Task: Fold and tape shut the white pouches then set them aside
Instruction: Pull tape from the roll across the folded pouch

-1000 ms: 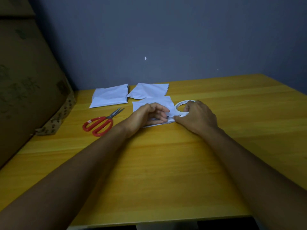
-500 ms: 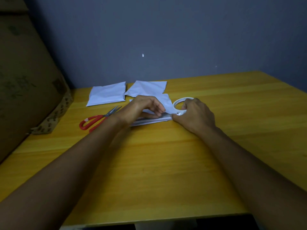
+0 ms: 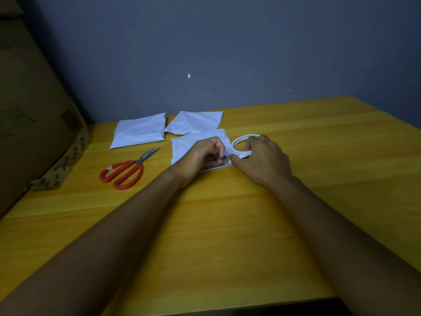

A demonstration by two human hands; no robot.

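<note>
On yellow worktop [image 3: 227,236]: taping step. Left hand [image 3: 200,153] pinching pouch [image 3: 182,144] fold; right hand [image 3: 262,158] apparently gripping tape roll [image 3: 237,140]. Next: pull tape across.

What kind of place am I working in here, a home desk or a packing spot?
Most likely a small packing station: a yellow wooden table against a bare grey wall, a big cardboard box at the left, and white pouches, red scissors and a tape roll laid out.

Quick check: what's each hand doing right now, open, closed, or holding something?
Left hand: fingers curled, pinching the folded edge of the white pouch.
Right hand: grips the tape roll.
</note>
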